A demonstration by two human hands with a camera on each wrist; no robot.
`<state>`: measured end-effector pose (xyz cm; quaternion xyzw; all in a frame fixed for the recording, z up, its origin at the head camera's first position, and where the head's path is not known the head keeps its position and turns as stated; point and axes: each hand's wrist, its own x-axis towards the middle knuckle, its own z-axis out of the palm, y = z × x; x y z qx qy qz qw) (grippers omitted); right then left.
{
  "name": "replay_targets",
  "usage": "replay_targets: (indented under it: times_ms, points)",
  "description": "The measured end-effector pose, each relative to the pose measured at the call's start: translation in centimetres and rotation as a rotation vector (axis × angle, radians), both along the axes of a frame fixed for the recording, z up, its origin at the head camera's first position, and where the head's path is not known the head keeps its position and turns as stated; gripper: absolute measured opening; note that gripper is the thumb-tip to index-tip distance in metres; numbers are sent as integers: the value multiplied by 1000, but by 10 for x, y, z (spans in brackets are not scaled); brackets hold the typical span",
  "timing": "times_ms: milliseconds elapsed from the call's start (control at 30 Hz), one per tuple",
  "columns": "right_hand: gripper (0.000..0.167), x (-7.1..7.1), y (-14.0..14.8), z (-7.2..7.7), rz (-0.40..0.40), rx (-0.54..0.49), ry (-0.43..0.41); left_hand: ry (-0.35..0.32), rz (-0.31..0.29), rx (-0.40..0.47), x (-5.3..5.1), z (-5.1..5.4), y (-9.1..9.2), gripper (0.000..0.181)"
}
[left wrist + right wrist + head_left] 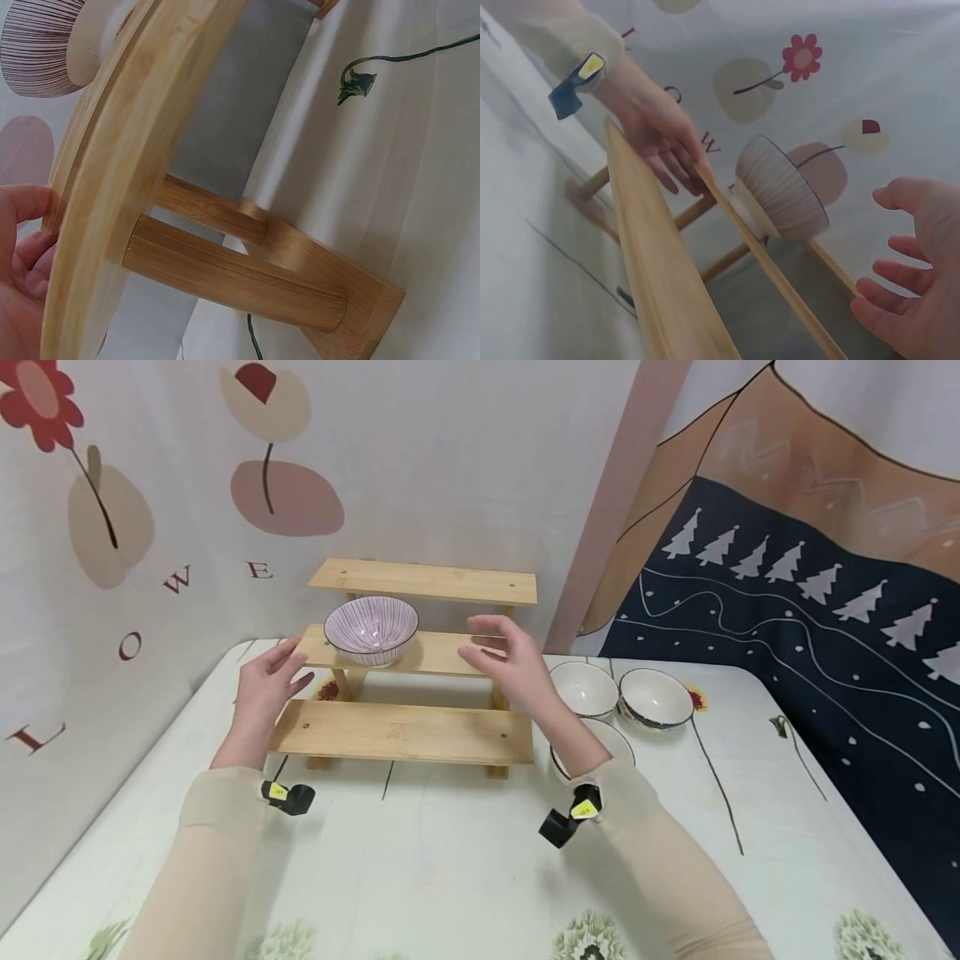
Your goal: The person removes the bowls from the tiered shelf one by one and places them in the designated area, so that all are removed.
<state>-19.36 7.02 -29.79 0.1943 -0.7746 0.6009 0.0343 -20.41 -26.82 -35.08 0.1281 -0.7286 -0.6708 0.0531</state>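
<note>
A three-tier wooden shelf stand (405,731) is on the table. A bowl with purple stripes (372,628) sits upright on the left part of its middle tier, and its striped side also shows in the right wrist view. My left hand (264,683) holds the left end of that middle tier, fingers at the board's edge and thumb lower down. Over the tier's right end is my right hand (516,662), its fingers spread and slightly bent, with nothing in them. In the right wrist view the right hand (911,262) is apart from the bowl (780,191).
Right of the stand are several bowls: one white inside (583,689), another with a dark rim (655,698), and a third (603,743) partly behind my right forearm. A patterned curtain (450,460) hangs behind. A flowered cloth (450,860) covers the table.
</note>
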Motion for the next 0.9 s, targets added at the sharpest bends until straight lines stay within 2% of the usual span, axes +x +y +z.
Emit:
replay_targets:
  times_ms: [200, 433, 667, 900]
  points:
    - [56, -4, -28, 3, 35, -36, -26, 9, 5, 15, 0, 0, 0, 59]
    - [86, -9, -61, -3, 43, -72, -55, 5, 7, -3, -1, -1, 0, 57]
    - [113, -14, -92, -12, 47, -109, -77, 11, 11, 34, -1, -2, -2, 59]
    - [125, -17, -108, -18, 36, -144, -96, 11, 5, 25, -2, -2, 0, 59]
